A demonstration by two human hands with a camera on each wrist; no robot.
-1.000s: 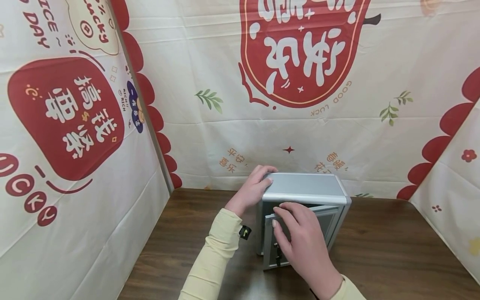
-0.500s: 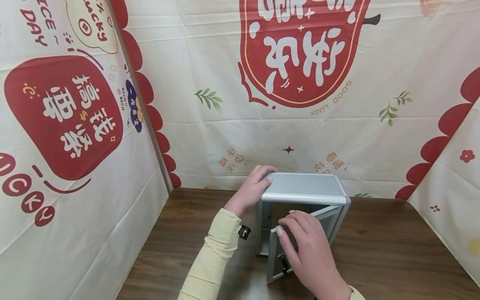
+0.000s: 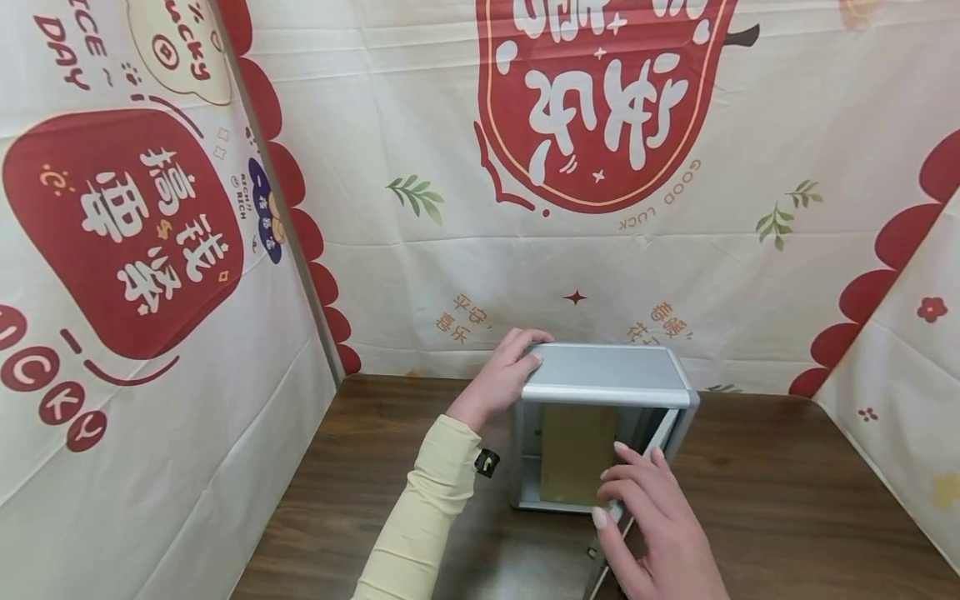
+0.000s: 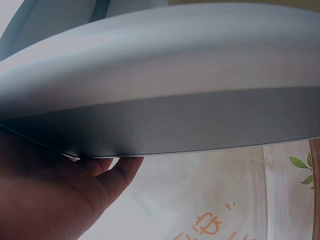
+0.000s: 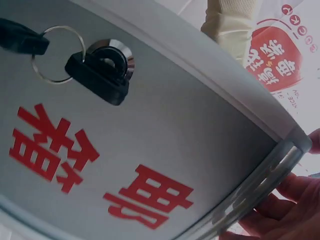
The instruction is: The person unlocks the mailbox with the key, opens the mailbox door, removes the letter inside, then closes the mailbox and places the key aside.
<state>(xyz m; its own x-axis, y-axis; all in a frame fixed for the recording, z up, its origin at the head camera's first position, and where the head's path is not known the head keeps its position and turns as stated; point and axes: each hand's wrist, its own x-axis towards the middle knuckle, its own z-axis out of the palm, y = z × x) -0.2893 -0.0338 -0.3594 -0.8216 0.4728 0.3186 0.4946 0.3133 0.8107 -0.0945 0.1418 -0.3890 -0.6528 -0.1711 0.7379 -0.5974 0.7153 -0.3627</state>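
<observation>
A silver-grey metal mailbox point(image 3: 607, 367) stands on the table, its door swung well outward on the right side. Inside, a tan panel point(image 3: 576, 454) shows at the back. My left hand point(image 3: 498, 379) grips the box's upper left edge, thumb on top and fingers over the rear. In the right wrist view the door point(image 5: 165, 135) bears red characters, and a black-headed key point(image 5: 97, 82) sits in its lock with a second one on the ring point(image 5: 55, 80). My right hand point(image 3: 663, 525) holds the door by its upper edge, thumb and fingers on opposite sides.
The brown wooden table point(image 3: 795, 483) extends to both sides of the box. A printed cloth point(image 3: 360, 300) hangs close behind it, with more cloth on the left point(image 3: 225, 400) and right point(image 3: 900, 350).
The door has swung from slightly ajar to wide, drawn toward me and to the right by my right hand, baring the interior. My left hand has stayed on the box.
</observation>
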